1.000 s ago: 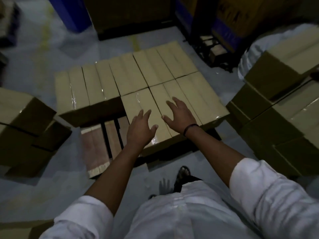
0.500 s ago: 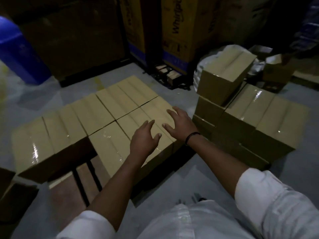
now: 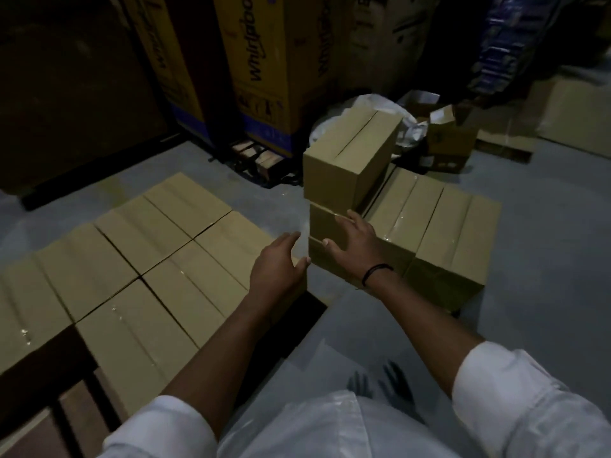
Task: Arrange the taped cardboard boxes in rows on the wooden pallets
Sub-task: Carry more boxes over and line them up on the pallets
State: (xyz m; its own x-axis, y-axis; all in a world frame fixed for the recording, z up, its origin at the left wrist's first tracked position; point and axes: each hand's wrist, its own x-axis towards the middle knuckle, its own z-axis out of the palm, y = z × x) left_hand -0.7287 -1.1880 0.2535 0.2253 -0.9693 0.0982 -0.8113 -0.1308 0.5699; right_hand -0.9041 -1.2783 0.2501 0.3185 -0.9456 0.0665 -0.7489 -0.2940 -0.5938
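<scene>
Two rows of taped cardboard boxes (image 3: 139, 269) lie flat on a wooden pallet (image 3: 39, 421) at the left; bare slats show at the lower left. To the right stands a loose pile of taped boxes (image 3: 433, 226), with one box (image 3: 350, 153) on top of it. My left hand (image 3: 281, 262) hovers, fingers spread, over the right edge of the pallet rows. My right hand (image 3: 353, 242), fingers straight, is in front of the near side of the pile's stacked boxes; I cannot tell if it touches them. Neither hand holds anything.
Tall printed appliance cartons (image 3: 261, 67) line the back wall. A white plastic sack (image 3: 380, 104) and opened small cartons (image 3: 449, 137) lie behind the pile. Another pallet's end (image 3: 254, 157) shows under the cartons. Grey concrete floor (image 3: 529, 292) spreads to the right.
Both hands lifted off the pallet's front boxes and swung right toward the loose pile. The view turned right, so the pallet rows slid left.
</scene>
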